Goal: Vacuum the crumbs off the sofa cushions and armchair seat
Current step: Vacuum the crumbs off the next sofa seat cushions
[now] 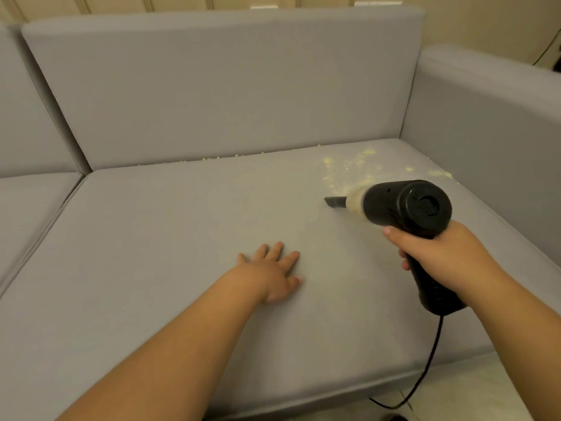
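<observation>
Partly done — crumbs (358, 168) left at upper right of seat cushion (182, 268); right hand (440, 259) gripping vacuum (403, 208), left hand (273, 275) flat, fingers spread.

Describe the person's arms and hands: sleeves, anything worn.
Both forearms are bare, with no sleeves in view. The left hand and right hand wear no gloves, and no rings, watch or bracelet show. Nails are short and look unpainted.
</observation>
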